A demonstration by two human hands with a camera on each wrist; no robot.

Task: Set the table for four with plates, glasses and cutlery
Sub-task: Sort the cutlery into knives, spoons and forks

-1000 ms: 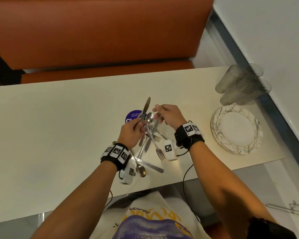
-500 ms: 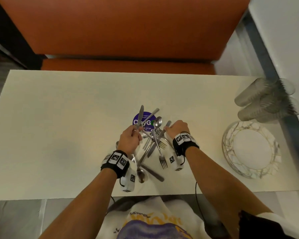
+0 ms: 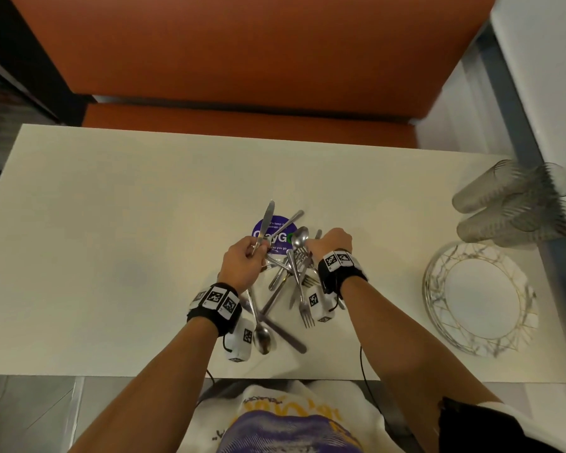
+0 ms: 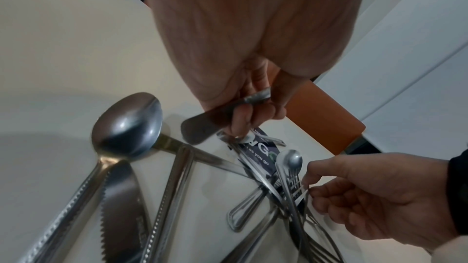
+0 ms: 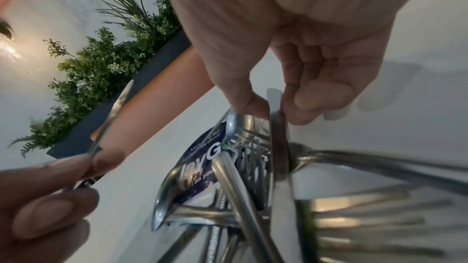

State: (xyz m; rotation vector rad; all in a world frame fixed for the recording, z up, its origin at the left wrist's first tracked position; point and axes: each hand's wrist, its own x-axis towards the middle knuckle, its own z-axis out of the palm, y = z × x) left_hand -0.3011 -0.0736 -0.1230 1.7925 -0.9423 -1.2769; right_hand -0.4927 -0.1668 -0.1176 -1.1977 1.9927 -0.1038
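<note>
A pile of forks, spoons and knives [image 3: 288, 282] lies on the cream table [image 3: 111, 256] over a purple sticker [image 3: 275, 238]. My left hand [image 3: 258, 250] grips a knife [image 3: 266, 220] by its handle [image 4: 215, 121], blade pointing away and raised above the pile. My right hand [image 3: 317, 243] reaches down into the pile's far side; thumb and fingers [image 5: 298, 107] pinch the handle of a second knife [image 5: 279, 147] that lies among fork tines. A large spoon [image 4: 126, 123] and a serrated knife [image 4: 121, 207] lie near my left wrist.
A stack of white plates with gold lines [image 3: 481, 299] sits at the table's right, and several clear glasses [image 3: 517, 207] stand behind it by the wall. An orange bench [image 3: 242, 53] runs along the far side. The left half of the table is bare.
My right hand has come down from a raised hold to the pile, still pinching its knife. The left hand keeps its knife and has barely moved. My head has tilted so the table shows more squarely.
</note>
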